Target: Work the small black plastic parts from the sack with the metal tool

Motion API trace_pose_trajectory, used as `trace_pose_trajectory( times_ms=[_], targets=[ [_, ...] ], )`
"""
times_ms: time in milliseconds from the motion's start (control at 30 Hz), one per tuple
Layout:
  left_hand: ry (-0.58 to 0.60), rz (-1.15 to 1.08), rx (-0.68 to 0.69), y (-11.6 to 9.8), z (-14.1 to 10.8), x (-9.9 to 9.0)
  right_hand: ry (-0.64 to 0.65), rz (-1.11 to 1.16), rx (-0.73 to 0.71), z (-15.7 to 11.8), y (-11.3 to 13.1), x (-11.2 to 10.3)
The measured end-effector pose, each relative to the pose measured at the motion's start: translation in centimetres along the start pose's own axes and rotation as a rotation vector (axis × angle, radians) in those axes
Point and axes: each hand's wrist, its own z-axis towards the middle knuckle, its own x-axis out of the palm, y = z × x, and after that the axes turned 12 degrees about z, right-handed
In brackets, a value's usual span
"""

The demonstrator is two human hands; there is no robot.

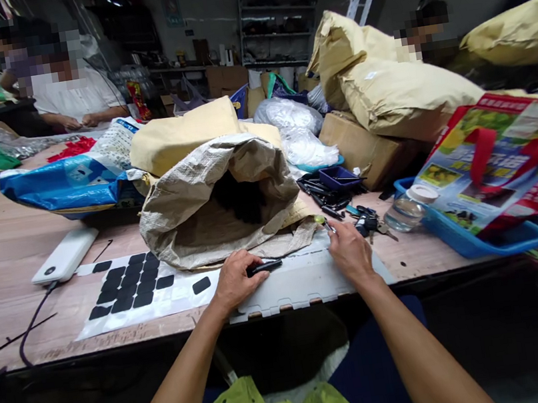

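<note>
My left hand [238,277] is closed on a slim black rod-like piece [266,266], resting over a grey-white board [295,278] at the table's front edge. To its right, my right hand [349,247] grips a small tool with a yellow-green end [321,220]; the part in the palm is hidden. Just behind both hands an open woven sack [187,193] lies on its side, its mouth facing me, with dark pieces [241,199] deep inside. Left of my left hand a white sheet [89,322] carries rows of black rounded squares [132,282].
A white power bank [65,255] with a cable lies at left. Black parts [323,197], keys [385,230], a clear jar [405,211] and a blue tray [487,239] under a red bag [500,160] stand at right. A person in white [79,98] sits across the table.
</note>
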Motion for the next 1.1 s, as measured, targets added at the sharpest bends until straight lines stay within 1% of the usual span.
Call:
trace_pose_trajectory(
  times_ms=[33,100,167,200,300,400,533,667,800,867,933,1000,1033,1100],
  targets=[
    [0.003,-0.007,0.002,0.1,0.0,0.0,-0.013,0.079,-0.018,-0.5,0.8,-0.4],
    [0.004,-0.021,0.003,0.1,0.0,0.0,0.030,0.264,-0.103,-2.0,2.7,-1.0],
    [-0.003,-0.037,0.001,0.1,0.0,-0.1,0.158,0.423,-0.154,-4.0,4.9,-1.0],
    [-0.009,-0.045,-0.002,0.1,0.0,-0.1,0.202,0.480,-0.177,-5.0,6.0,-0.9],
    [-0.017,-0.062,-0.001,0.1,-0.1,-0.1,0.283,0.538,-0.236,-7.6,8.5,-0.1],
    [0.002,-0.056,0.014,0.2,0.0,-0.1,0.296,0.478,-0.287,-9.0,9.6,0.6],
    [0.002,-0.066,-0.005,0.3,0.0,0.0,0.311,0.370,-0.288,-9.2,9.3,1.0],
    [-0.019,-0.091,-0.026,0.3,0.0,0.2,0.254,0.408,-0.264,-8.8,8.4,1.0],
    [-0.018,-0.072,-0.035,0.1,0.0,0.1,0.287,0.436,-0.232,-8.9,8.0,0.8],
    [-0.017,-0.058,-0.034,-0.1,0.0,-0.1,0.271,0.475,-0.216,-8.6,7.7,0.4],
    [-0.020,-0.044,-0.032,-0.3,-0.1,-0.3,0.195,0.504,-0.196,-7.8,7.1,-0.1],
    [-0.026,-0.028,-0.028,-0.6,-0.1,-0.4,0.110,0.472,-0.157,-6.3,5.8,-0.7],
    [-0.029,-0.019,-0.026,-0.6,-0.1,-0.5,0.080,0.427,-0.127,-5.5,4.9,-0.9],
    [-0.030,-0.003,-0.021,-0.7,-0.1,-0.6,0.038,0.262,-0.040,-3.5,2.8,-1.1]
  ],
)
